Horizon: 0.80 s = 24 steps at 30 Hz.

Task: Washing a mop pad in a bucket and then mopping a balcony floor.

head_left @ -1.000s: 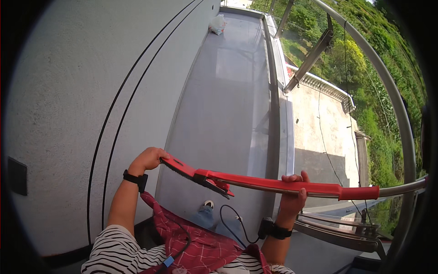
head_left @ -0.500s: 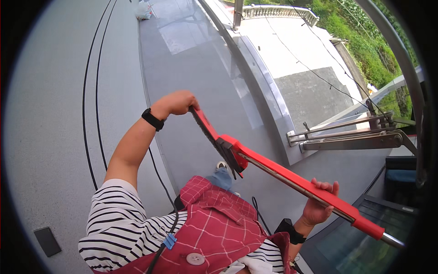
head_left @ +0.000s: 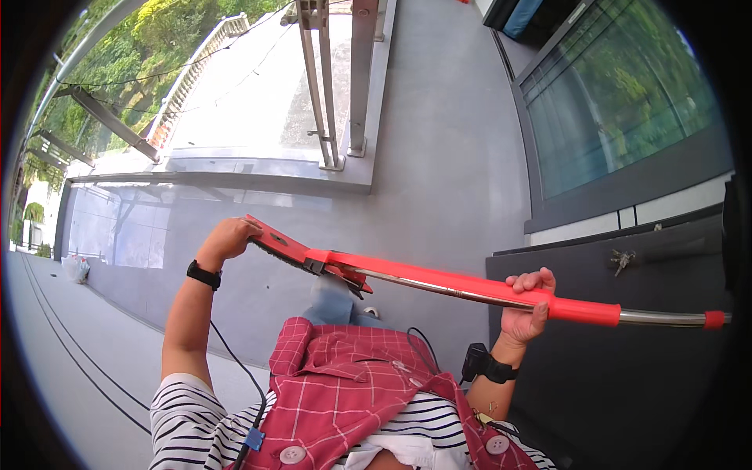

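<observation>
A red long-handled brush (head_left: 423, 274) lies crosswise in front of my body, its head end at the left a little higher than its handle. The flat head has a dark, bristle-like lower edge, and a dark-edged red flap hangs where it joins the handle. My left hand (head_left: 227, 237) is closed on the head's outer end. Further right, my right hand (head_left: 526, 309) holds the red handle from below, with its fingertips showing above and its thumb in front. A metal pole (head_left: 662, 318) sticks out past that hand, ending in a red collar.
A dark door (head_left: 595, 337) with keys (head_left: 623, 261) in its lock stands close at the right, below a framed window (head_left: 619, 117). Metal posts (head_left: 360, 78) rise from a low ledge (head_left: 258, 178) ahead. A plastic bag (head_left: 76, 269) sits by the left wall.
My view has swung to the right, bringing the door and window in. The brush has turned from a steep slant to nearly level, with both hands still on it.
</observation>
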Tool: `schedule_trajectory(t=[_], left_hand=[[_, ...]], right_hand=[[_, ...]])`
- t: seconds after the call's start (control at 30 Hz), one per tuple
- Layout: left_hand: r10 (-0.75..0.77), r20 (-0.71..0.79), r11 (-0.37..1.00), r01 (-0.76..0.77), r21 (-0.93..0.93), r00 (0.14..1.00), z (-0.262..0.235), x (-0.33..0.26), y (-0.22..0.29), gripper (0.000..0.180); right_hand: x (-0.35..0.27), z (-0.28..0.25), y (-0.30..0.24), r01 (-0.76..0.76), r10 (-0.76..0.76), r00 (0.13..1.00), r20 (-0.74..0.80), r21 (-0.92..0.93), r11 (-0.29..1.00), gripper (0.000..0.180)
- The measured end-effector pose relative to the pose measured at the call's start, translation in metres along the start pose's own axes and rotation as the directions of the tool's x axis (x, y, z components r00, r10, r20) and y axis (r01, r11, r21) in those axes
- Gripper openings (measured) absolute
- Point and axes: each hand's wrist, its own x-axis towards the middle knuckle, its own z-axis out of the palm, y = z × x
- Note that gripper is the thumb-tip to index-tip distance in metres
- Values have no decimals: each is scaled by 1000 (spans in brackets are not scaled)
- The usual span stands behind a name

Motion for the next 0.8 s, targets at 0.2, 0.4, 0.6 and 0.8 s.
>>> schedule_trajectory(t=[0.2, 0.4, 0.6, 0.8], left_hand=[[255, 102, 967, -256, 0, 962, 12, 90, 37, 25], [537, 157, 841, -540, -24, 829, 84, 190, 87, 31], [663, 68, 748, -663, -38, 745, 165, 274, 155, 28], [512, 187, 825, -541, 164, 838, 216, 294, 182, 24]], right_hand=[[-58, -17, -57, 73, -89, 993, -80, -185, 980, 49], [-106, -33, -81, 91, -188, 957, -220, -387, 917, 38], [-130, -50, -86, 18, -215, 937, -275, -576, 817, 38], [-128, -72, -18, -321, 43, 924, -380, -709, 627, 38]])
